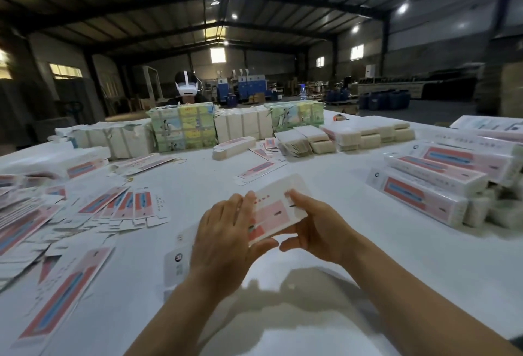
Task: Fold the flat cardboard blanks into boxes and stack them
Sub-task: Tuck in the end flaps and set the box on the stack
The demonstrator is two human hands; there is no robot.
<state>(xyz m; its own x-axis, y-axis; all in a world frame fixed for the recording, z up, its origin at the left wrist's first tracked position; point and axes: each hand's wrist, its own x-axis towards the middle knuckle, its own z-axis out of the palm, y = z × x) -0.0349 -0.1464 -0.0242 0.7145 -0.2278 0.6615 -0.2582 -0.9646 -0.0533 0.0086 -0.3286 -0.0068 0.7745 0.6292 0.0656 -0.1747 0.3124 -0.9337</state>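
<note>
my left hand (223, 238) lies nearly flat, fingers spread along the near side of the cardboard blank (278, 208), thumb under its edge. my right hand (317, 228) curls around the far side, fingertips on top, thumb below. the blank, white with a pink panel, is held tilted above the white table (325, 183).

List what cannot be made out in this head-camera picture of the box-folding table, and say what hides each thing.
- Near end of the held box: covered by the left hand and right hand.
- Print on the flat blanks: motion blur, too small.
- Stack of folded boxes: its far side is cut off by the right edge.
- Person across the table: body hidden behind the bundled packs.
</note>
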